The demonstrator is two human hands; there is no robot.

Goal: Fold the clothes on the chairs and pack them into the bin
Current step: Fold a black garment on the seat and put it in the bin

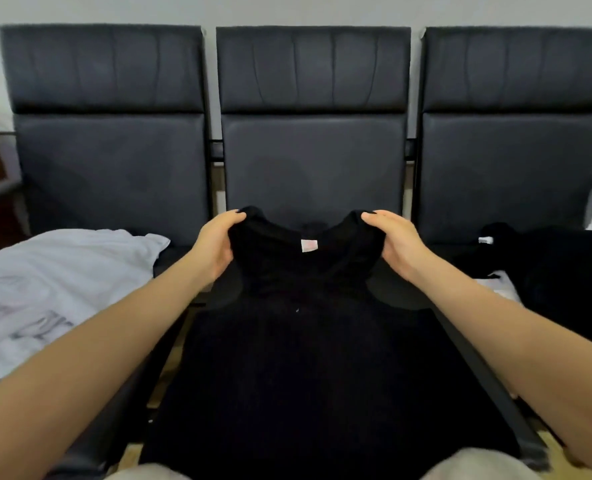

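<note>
Black garment's (pixel 308 358) hem and white shirt (pixel 45 292) cut off.

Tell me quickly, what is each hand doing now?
Left hand: grips the left shoulder of the black garment.
Right hand: grips its right shoulder.

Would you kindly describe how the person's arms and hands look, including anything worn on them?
Both forearms are bare, with no sleeves, watch or bracelet in view. The left hand and right hand wear no gloves or visible rings. The fingernails that show carry dark polish.
</note>
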